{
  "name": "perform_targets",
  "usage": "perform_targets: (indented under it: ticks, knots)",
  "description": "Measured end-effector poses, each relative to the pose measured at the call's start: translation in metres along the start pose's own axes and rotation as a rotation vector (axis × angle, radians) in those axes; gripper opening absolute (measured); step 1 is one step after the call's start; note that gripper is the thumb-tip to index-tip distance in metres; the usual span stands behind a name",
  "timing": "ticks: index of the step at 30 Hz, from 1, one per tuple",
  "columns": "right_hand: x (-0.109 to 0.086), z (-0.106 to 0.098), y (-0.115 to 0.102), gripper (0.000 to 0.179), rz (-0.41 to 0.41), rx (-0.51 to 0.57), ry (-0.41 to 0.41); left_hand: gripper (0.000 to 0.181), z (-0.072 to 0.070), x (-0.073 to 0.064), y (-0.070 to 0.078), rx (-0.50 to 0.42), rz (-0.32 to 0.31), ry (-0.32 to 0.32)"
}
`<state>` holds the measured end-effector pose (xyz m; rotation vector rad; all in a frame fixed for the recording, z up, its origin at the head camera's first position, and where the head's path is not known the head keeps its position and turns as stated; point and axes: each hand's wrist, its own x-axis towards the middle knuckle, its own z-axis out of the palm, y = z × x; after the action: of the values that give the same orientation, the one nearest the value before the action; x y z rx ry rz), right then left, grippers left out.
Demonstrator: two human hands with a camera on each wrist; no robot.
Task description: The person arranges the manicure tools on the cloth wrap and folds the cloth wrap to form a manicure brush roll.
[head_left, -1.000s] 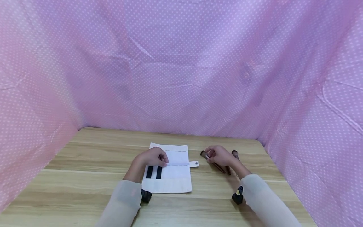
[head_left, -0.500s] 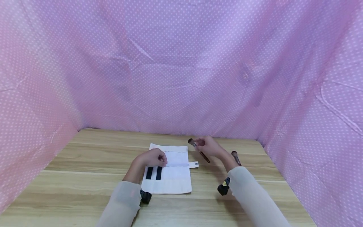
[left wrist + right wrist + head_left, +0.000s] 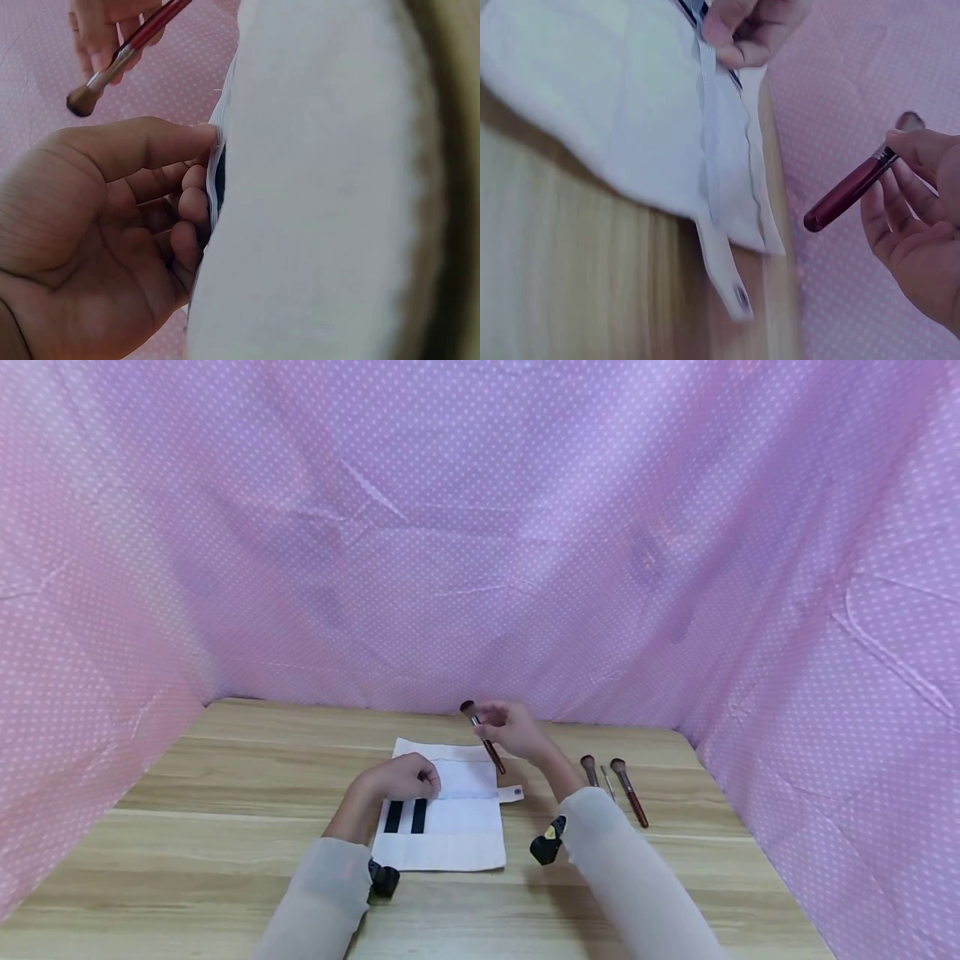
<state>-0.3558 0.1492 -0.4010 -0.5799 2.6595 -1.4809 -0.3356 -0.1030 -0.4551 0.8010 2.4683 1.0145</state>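
At two o'clock from the left grip (image 3: 405, 777) – which is pinching the pouch's (image 3: 442, 853) band (image 3: 468, 794) – the right grip (image 3: 517, 731) is pinching a brush (image 3: 492, 752), perhaps risking a drop if slackening.

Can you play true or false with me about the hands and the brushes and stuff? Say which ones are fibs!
1. The right hand holds a brush. True.
2. The left hand holds a brush too. False: it pinches the elastic band on the white wrap.
3. Two more brushes lie on the wooden table. True.
4. The held brush is tucked into the wrap. False: it is up in the air.
5. The cloth behind is green with stripes. False: the cloth is pink-purple with pale dots.
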Motion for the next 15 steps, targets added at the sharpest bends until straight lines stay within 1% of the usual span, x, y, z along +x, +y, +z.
perform_targets:
  ticks: [4, 8, 15]
  knots:
    - [0.007, 0.014, -0.001, 0.042, -0.013, 0.125, 0.039, 0.007, -0.001, 0.0, -0.001, -0.002, 0.003, -0.005]
    - [0.011, 0.028, -0.001, 0.049, -0.007, 0.218, 0.066, 0.007, -0.001, 0.0, -0.002, 0.003, 0.001, -0.015]
    - [0.015, 0.049, 0.004, 0.058, 0.027, 0.271, 0.108, 0.008, 0.0, -0.001, -0.002, 0.002, 0.02, -0.026]
